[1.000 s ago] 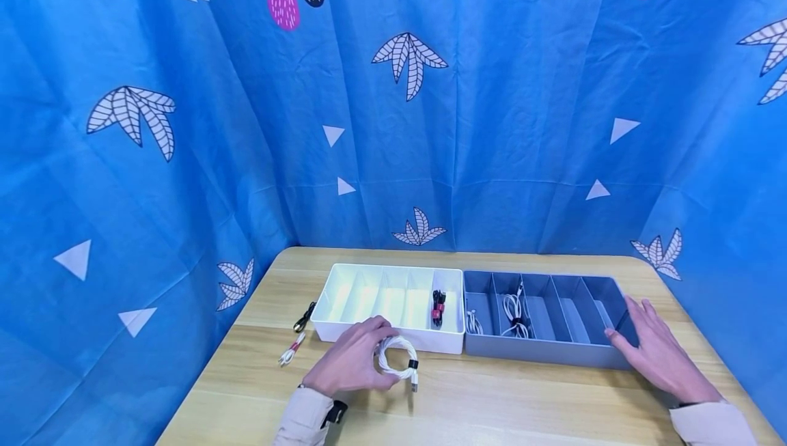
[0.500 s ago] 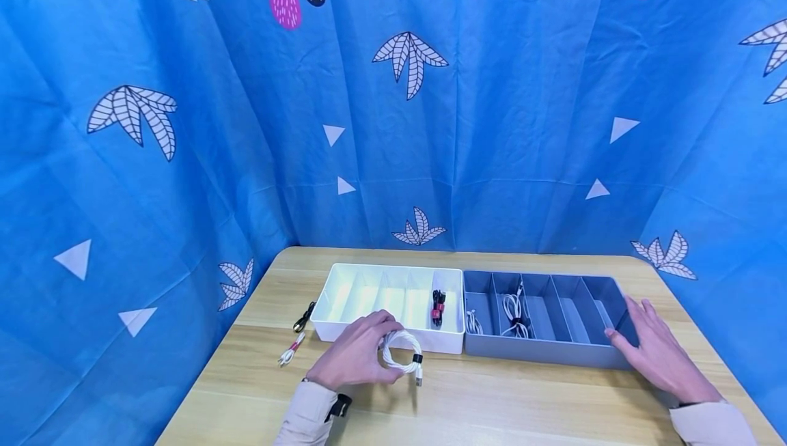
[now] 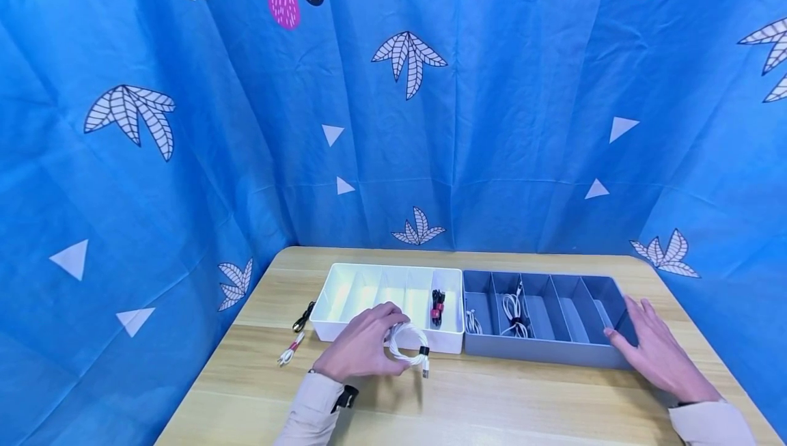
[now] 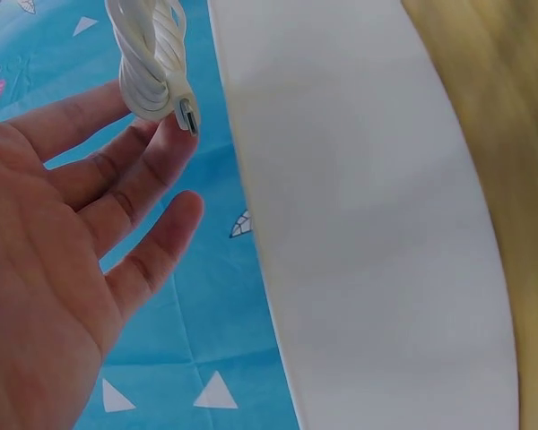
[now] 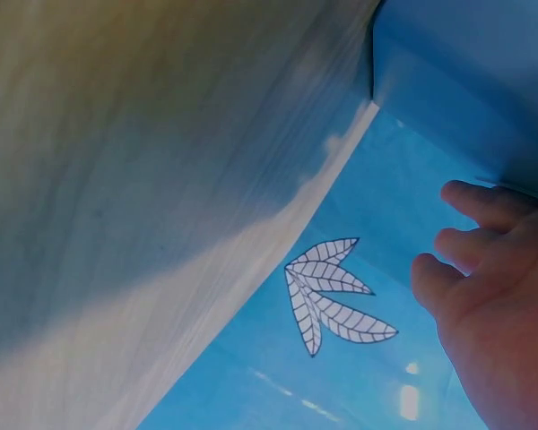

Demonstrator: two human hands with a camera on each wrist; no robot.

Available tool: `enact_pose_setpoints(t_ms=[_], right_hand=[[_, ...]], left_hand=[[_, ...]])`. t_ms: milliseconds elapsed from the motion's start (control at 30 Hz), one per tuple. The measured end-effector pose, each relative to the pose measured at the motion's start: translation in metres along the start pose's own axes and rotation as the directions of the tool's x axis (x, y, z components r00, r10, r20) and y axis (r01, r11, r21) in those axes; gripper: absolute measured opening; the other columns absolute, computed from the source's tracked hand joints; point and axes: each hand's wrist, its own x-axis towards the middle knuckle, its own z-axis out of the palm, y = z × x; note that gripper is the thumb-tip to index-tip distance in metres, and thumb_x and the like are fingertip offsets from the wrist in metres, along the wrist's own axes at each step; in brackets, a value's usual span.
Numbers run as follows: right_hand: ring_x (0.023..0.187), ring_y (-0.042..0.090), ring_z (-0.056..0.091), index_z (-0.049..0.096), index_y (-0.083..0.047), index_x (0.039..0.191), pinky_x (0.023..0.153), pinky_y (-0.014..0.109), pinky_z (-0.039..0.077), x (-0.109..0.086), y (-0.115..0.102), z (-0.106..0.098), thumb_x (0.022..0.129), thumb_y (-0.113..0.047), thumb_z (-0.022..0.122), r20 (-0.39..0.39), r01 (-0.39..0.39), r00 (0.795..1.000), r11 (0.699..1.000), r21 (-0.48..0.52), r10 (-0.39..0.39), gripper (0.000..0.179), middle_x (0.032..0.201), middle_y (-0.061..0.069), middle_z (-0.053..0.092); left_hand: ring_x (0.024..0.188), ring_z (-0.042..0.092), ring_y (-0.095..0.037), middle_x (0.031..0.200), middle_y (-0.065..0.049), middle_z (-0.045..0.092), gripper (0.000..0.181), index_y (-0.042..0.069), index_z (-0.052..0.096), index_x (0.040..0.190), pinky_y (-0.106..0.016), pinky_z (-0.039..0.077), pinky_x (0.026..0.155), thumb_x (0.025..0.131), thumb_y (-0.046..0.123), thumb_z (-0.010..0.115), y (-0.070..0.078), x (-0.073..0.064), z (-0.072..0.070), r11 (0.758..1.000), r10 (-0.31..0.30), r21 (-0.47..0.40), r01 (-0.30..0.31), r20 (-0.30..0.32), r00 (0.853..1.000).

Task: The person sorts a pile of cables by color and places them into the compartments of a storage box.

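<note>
My left hand (image 3: 363, 342) pinches a coiled white USB cable (image 3: 408, 360) in front of the white divided box (image 3: 447, 343). A black tie wraps the coil, and its plug hangs down at the right. In the left wrist view, that cable (image 4: 152, 67) sits at the fingertips, with the lower fingers spread apart. My right hand (image 3: 660, 356) lies against the right end of the grey divided box (image 3: 541, 350), thumb over its front rim and fingers along its outer side. In the right wrist view, the fingers (image 5: 471, 249) are beside the box wall.
A black cable with a red tie (image 3: 438, 308) lies in the white box's rightmost compartment. White cables (image 3: 515, 313) occupy the grey box's two left compartments. Left of the boxes, a black cable (image 3: 304, 317) and a white cable with a red tie (image 3: 291, 350) lie on the wooden table (image 3: 246, 391).
My left hand has moved slightly right and up with the coiled cable, closer to the white box's front wall. My right hand has stayed in place.
</note>
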Motion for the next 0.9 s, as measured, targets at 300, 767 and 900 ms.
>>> enact_pose_setpoints(t_ms=[300,767,900], right_hand=[[0.147,0.056,-0.003,0.006,0.006,0.155,0.101,0.081,0.015,0.000,-0.001,0.000,0.099,-0.046,0.049,-0.015,0.012,1.000,1.000,0.005,-0.012,0.088,0.153,0.042,0.015],[0.147,0.055,-0.004,0.005,0.005,0.155,0.104,0.081,0.011,0.000,0.000,0.001,0.099,-0.046,0.049,-0.018,0.017,1.000,1.000,0.006,-0.017,0.087,0.153,0.042,0.016],[0.148,0.053,-0.006,0.006,0.005,0.155,0.105,0.081,0.010,-0.001,0.000,0.001,0.099,-0.046,0.049,-0.020,0.021,1.000,1.000,0.009,-0.021,0.087,0.153,0.042,0.016]], left_hand=[[0.093,0.055,-0.004,0.112,0.010,0.059,0.069,0.020,0.065,0.122,-0.018,0.051,0.079,0.065,0.055,0.081,0.006,0.012,-0.003,0.999,0.043,0.006,-0.042,-0.025,0.999],[0.097,0.056,-0.004,0.112,0.012,0.058,0.068,0.024,0.063,0.123,-0.024,0.051,0.086,0.065,0.056,0.079,0.022,0.030,-0.010,0.998,0.069,0.012,-0.069,-0.039,0.997],[0.097,0.057,-0.004,0.112,0.012,0.058,0.066,0.024,0.064,0.122,-0.022,0.052,0.087,0.065,0.054,0.080,0.025,0.036,-0.010,0.996,0.094,0.001,-0.094,-0.050,0.994]])
